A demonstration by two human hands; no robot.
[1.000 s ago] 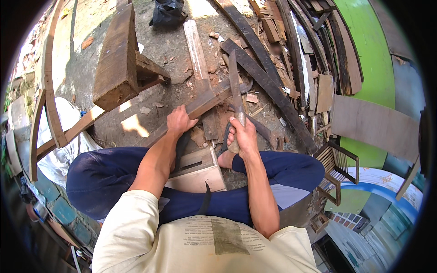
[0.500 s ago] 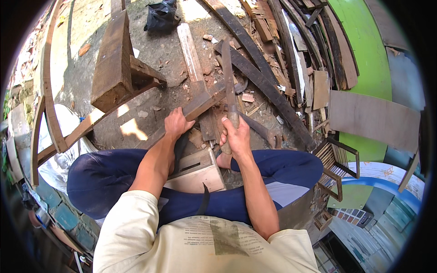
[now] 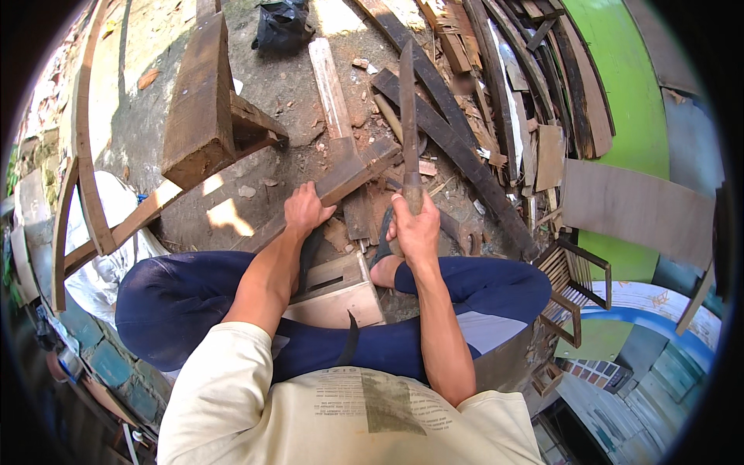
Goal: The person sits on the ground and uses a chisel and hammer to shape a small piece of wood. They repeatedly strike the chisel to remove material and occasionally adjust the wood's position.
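Note:
My right hand (image 3: 417,231) is wrapped round the wooden handle of a machete (image 3: 408,116). Its long, dark blade points away from me, to the right of a brown wooden beam (image 3: 358,173). That beam lies slantwise before me, its far end just left of the blade. With fingers over its upper side, my left hand (image 3: 305,211) grips the beam partway along. Under it, a flatter board with a whitish far part (image 3: 328,85) runs away from me. The lower end of the machete's handle is hidden by my right hand.
A wooden stool or box seat (image 3: 335,298) stands between my legs. To the left is a thick upright-looking timber block (image 3: 198,116). Dark planks (image 3: 465,167) and wood chips lie to the right, beside a pile of boards. A black plastic bag (image 3: 281,27) sits farther off.
My right hand has shifted a little to the right, and the machete's blade has swung right, away from the beam's end. My left hand keeps its place on the beam.

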